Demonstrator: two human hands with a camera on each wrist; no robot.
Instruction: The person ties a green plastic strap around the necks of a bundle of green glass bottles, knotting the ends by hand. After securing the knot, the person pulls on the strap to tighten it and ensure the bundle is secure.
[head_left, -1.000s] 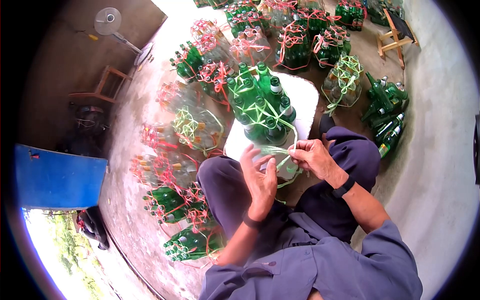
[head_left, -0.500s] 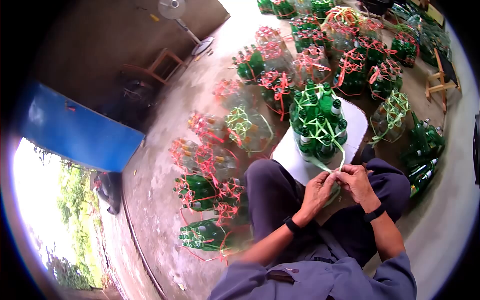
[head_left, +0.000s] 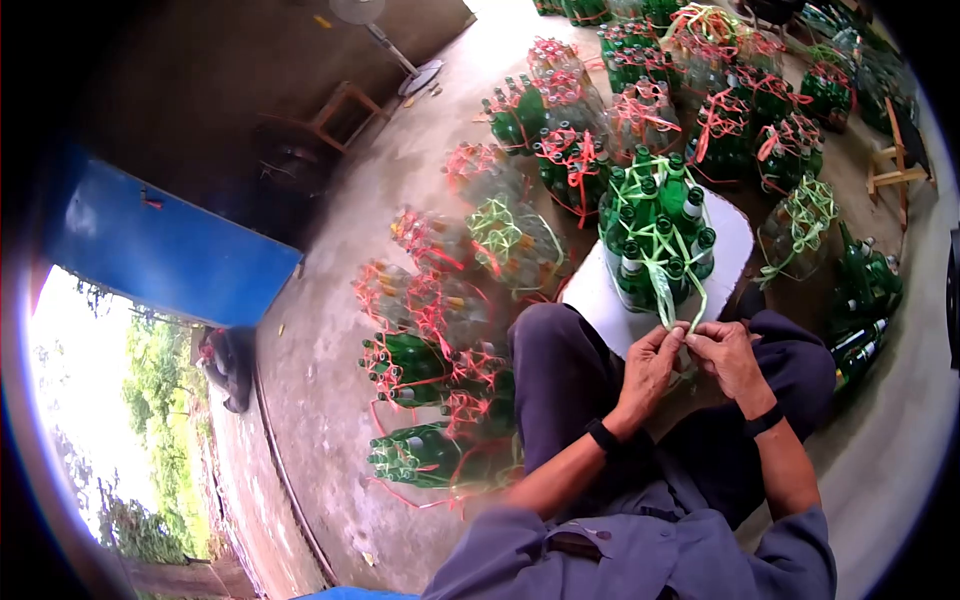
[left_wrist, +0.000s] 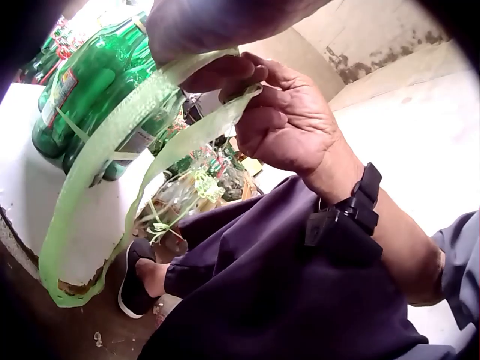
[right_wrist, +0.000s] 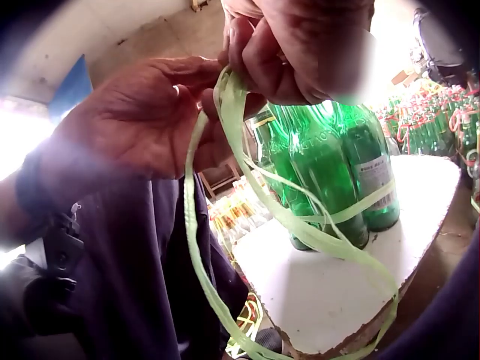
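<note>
A cluster of green glass bottles (head_left: 655,215), its necks laced together with light green plastic strap, stands upright on a white board (head_left: 597,300). Close to the front of the bottles, both hands meet at strap ends. My left hand (head_left: 648,372) pinches the green strap (right_wrist: 234,124) between thumb and fingers. Facing it, my right hand (head_left: 730,358) also pinches the strap, its fingers curled in the left wrist view. A long loop of strap hangs below the hands in both wrist views. The strap's crossing point is partly hidden by the fingers.
Bundles of bottles tied with red strap (head_left: 570,165) crowd the floor beyond and to the left. Loose green bottles (head_left: 865,300) lie at the right, near a wooden folding stool (head_left: 895,170). A blue panel (head_left: 180,240) stands far left. The person's knees flank the board.
The left hand, spread and apart from the right a second ago, has come in to the right hand and pinches the strap. The head view has swung left, shifting the scene rightward.
</note>
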